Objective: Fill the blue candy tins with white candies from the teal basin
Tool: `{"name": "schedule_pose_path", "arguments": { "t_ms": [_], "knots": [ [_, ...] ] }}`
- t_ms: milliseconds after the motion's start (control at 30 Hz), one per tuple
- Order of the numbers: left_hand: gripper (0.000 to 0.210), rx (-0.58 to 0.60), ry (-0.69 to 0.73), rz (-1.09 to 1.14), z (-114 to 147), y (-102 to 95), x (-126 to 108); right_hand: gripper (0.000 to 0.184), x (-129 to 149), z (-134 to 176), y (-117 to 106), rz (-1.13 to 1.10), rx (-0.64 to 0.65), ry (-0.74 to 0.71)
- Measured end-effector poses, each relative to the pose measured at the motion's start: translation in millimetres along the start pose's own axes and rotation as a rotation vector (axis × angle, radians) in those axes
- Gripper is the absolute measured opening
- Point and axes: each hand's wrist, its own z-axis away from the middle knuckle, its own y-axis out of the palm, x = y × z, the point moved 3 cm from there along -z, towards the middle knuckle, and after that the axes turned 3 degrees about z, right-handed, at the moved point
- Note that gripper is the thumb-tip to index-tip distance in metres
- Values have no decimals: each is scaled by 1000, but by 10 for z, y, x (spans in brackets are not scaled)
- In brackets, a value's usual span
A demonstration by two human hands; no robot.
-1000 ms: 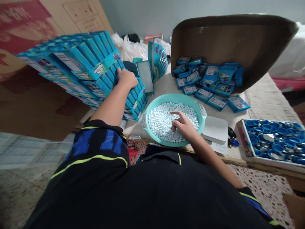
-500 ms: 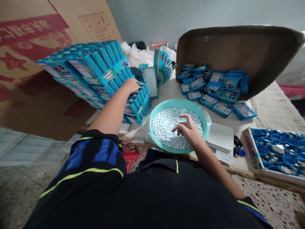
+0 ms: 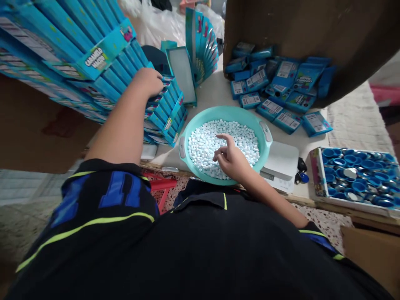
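My left hand (image 3: 146, 82) is curled down over the top of a row of small blue candy boxes (image 3: 170, 93) packed in display trays. Its fingertips are out of sight, so I cannot make out what they grip. My right hand (image 3: 233, 160) hovers above a turquoise basin (image 3: 265, 152) of small white candies (image 3: 203, 146). Its fingers are bent but apart, the index finger stretched out, with nothing visible between them. Beside the left forearm rises a taller stack of blue display trays (image 3: 103, 58).
Loose blue packets (image 3: 287, 121) spill from a cardboard box (image 3: 300, 25) at the back. Right of the basin are a white scale (image 3: 281, 160), keys (image 3: 301, 168) and a tray of blue-rimmed round tins (image 3: 359, 175). An empty blue tray (image 3: 183, 75) leans behind the basin.
My view has tilted down and come closer, so the table's things sit higher in the picture. Both hands stay at about the same places, over the boxes and over the basin.
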Motion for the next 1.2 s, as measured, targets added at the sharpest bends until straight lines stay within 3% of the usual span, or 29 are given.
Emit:
{"name": "schedule_pose_path", "arguments": {
  "t_ms": [100, 200, 333, 400, 467, 500, 567, 633, 733, 867, 1000, 1200],
  "knots": [
    [48, 26, -64, -102, 134, -53, -127, 48, -1, -22, -45, 64, -35, -23],
    [41, 20, -94, -161, 266, -117, -283, 32, 5, -56, -27, 223, -56, -150],
    [42, -96, 36, -107, 285, -138, -697, 27, -9, -72, 78, 427, 34, -304],
    [38, -119, 119, 78, 180, -36, -1003, 24, -8, -59, 93, 425, 15, -367],
    [32, -74, 101, 154, 0, 153, -1290, 20, 0, -38, 71, 349, -61, -415],
    [31, -52, -10, 290, -106, 262, -1383, 18, 2, -27, 51, 303, -107, -427],
    [48, -91, -101, 352, -315, 443, -1520, 15, -2, -14, 9, 224, -194, -426],
    [67, -211, -201, 421, -494, 565, -1514, 13, -17, -20, -28, 165, -249, -403],
    [73, -431, -395, 625, -665, 704, -1287, 14, -63, -68, -71, 108, -285, -331],
    [58, -484, -435, 702, -786, 938, -1002, 18, -108, -134, -120, 67, -346, -267],
    [37, -524, -425, 750, -821, 1124, -904, 17, -105, -141, -126, 63, -336, -277],
    [17, -639, -408, 811, -845, 1125, -887, 18, -92, -79, -118, 79, -356, -323]
  ]
}}
